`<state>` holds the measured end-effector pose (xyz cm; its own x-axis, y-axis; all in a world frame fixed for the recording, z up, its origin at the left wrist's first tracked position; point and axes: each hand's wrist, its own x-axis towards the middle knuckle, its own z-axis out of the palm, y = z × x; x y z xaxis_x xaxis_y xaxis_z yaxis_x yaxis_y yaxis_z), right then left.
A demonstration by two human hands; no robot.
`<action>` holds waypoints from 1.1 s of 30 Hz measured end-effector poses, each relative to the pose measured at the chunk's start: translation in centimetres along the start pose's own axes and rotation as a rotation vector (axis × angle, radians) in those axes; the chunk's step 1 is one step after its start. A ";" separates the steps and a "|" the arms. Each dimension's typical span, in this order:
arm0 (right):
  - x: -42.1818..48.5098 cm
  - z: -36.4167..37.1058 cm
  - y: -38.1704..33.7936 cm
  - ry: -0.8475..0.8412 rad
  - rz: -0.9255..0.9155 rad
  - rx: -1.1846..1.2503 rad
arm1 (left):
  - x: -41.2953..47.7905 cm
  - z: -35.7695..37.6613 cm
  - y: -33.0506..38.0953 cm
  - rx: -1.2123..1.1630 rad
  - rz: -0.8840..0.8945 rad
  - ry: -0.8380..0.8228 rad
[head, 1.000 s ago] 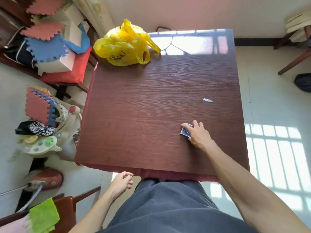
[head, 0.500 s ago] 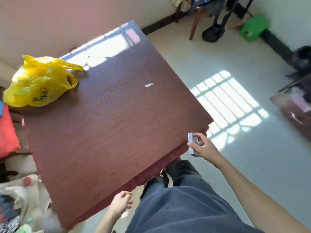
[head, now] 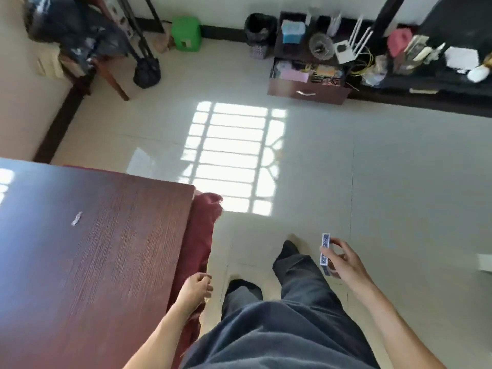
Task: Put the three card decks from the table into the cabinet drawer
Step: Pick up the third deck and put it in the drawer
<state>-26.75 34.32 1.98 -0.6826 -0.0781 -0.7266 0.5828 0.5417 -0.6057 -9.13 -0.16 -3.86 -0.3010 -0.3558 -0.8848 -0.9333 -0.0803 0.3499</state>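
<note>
In the head view, the right hand (head: 346,265) is holding a card deck (head: 325,253) out over the pale tiled floor (head: 399,182), to the right of the person's dark trousers. The deck is a slim blue box with white edging and a fine blue pattern on its face; it is standing nearly on end, its narrow side turned toward the camera. The thumb is pressing across its near face while the other fingers (head: 343,245) are curling around the far side, so the hand is clamped on it. The lower end of the deck is blurred.

The left hand (head: 195,287) is hanging beside the table's red cloth (head: 199,243), its fingers loosely curled in and carrying nothing.

The dark wood table (head: 93,249) is lying at lower left, with a small white scrap (head: 76,218) on its top. Far across the floor, the cabinet drawer (head: 308,82) is standing pulled out, its dark front bearing a pale handle and its inside crowded with mixed items too small to tell. A green stool (head: 185,33) is sitting near the far wall.
</note>
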 end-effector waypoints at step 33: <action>28.0 -28.9 -24.3 0.164 -0.013 0.346 | 12.6 16.9 52.1 0.366 0.098 -0.127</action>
<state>-72.74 43.18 5.72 -0.7359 0.0669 -0.6737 0.6690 0.2250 -0.7084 -64.80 6.90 -1.98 -0.3922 -0.2253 -0.8919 -0.9002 0.2937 0.3216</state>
